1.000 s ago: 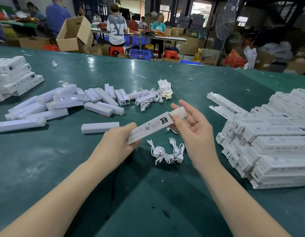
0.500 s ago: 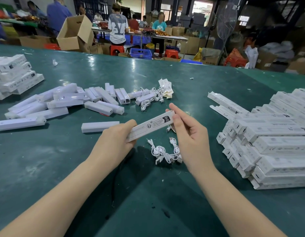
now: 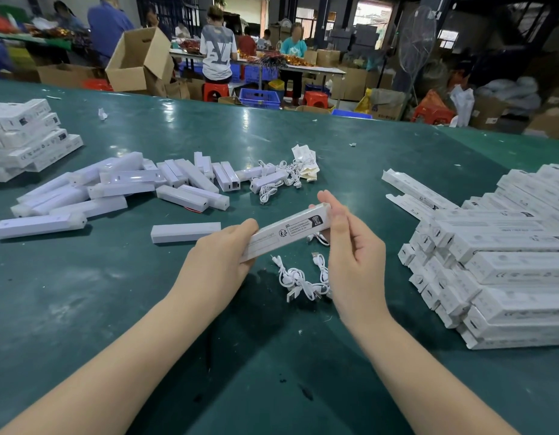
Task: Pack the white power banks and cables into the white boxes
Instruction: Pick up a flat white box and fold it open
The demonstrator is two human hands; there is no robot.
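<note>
Closing the far end of the white box (image 3: 287,232) is the step I judge to be in hand, so I'd keep my left hand (image 3: 220,262) wrapped firmly round its near end while the right hand (image 3: 353,255) presses its fingers flat against the end flap. The box hangs tilted above the green table (image 3: 146,309), over the loose cables (image 3: 303,279). I'd push squarely along the box, not sideways, or the flap may buckle.
</note>
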